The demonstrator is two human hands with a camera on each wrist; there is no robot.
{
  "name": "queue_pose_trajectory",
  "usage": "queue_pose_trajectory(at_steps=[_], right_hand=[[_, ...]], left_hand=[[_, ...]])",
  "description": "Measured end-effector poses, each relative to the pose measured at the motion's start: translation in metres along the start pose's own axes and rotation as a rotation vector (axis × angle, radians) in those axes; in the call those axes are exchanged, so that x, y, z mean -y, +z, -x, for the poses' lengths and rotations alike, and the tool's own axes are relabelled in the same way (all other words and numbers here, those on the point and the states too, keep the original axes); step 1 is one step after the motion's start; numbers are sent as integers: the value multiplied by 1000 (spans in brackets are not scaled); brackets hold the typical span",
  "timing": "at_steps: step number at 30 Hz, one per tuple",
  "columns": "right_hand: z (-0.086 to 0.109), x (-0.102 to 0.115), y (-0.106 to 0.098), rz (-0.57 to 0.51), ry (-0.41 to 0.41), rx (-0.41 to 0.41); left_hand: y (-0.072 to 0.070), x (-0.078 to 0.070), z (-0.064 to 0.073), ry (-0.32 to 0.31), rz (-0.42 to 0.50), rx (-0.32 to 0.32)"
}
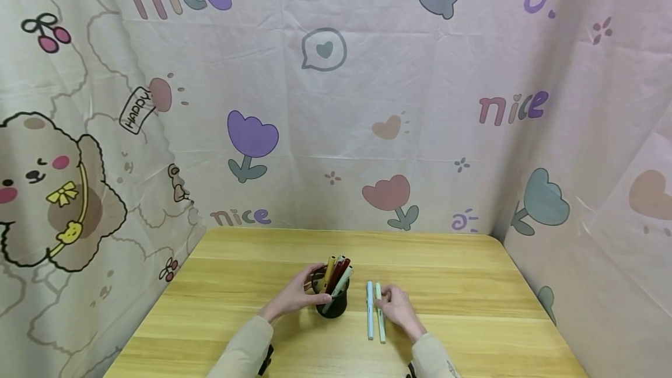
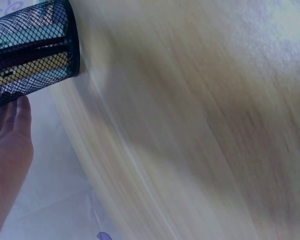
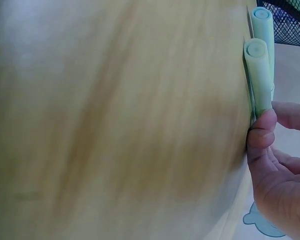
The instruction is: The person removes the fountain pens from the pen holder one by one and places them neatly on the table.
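Observation:
A black mesh pen holder (image 1: 332, 310) stands on the table with several pens (image 1: 336, 276) in it, yellow, dark red and pale green among them. My left hand (image 1: 291, 298) grips the holder from its left side, thumb at the front and fingers toward the back rim. In the left wrist view the mesh wall (image 2: 32, 47) shows the pens inside, with the fingers against it. To the right lie a light blue pen (image 1: 370, 314) and a light green pen (image 1: 381, 325), side by side. My right hand (image 1: 398, 308) pinches the green pen between thumb and fingers, as the right wrist view also shows.
The wooden table (image 1: 252, 249) reaches back to a printed cloth backdrop (image 1: 336, 109). More of the cloth hangs along the left and right sides of the table.

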State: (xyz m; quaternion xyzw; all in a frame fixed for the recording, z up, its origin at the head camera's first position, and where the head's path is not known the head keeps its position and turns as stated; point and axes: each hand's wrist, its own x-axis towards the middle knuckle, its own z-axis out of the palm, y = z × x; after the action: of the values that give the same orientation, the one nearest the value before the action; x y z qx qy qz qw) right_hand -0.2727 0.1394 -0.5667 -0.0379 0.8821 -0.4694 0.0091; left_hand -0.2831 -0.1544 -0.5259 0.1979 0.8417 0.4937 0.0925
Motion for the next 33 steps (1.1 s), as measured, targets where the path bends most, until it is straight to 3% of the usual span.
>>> queue_pose_trajectory(at_steps=[33], right_hand=[[0,-1,0,11,-2,-4]], left_hand=[[0,1,0,5,26,0]])
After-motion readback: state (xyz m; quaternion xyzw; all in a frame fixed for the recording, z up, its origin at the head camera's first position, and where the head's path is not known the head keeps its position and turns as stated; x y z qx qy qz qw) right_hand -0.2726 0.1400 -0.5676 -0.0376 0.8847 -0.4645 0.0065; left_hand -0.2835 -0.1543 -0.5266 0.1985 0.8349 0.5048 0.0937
